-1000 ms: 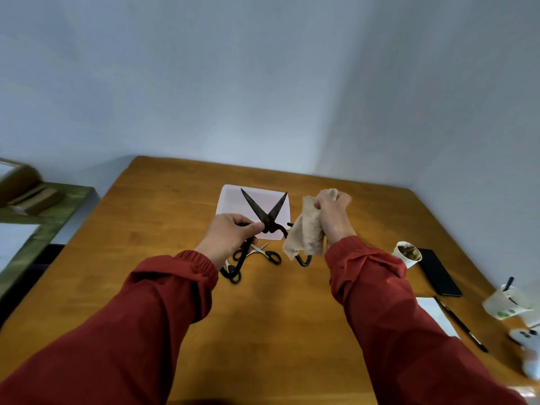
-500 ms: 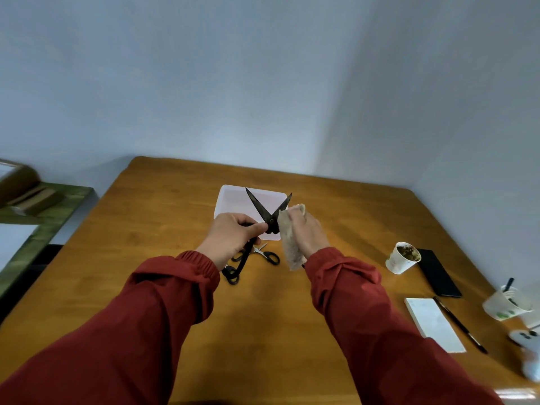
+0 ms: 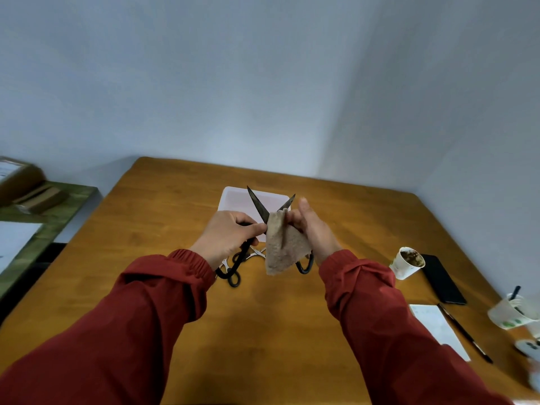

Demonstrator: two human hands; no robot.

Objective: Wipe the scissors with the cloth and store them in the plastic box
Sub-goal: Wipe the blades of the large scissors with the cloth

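Note:
My left hand [image 3: 226, 236] grips one handle of the large black scissors [image 3: 258, 204], held above the table with the blades spread apart and pointing away from me. My right hand [image 3: 311, 229] pinches a beige cloth [image 3: 282, 245] against the right blade near the pivot; the cloth hangs down and hides the pivot. The other black handle loop [image 3: 305, 266] shows below the cloth. A smaller pair of silver scissors [image 3: 254, 254] lies on the table under my hands. The pale plastic box [image 3: 233, 200] sits flat on the table behind the blades.
On the wooden table [image 3: 263, 331] to the right stand a paper cup [image 3: 407, 263], a black phone [image 3: 441, 279], a white notepad [image 3: 439, 328] with a pen [image 3: 464, 333], and another cup [image 3: 511, 312]. A green shelf [image 3: 43, 217] stands at left.
My right hand brought the cloth in from the right onto the right blade and slid it along the blade. My left hand kept the scissors held up and spread.

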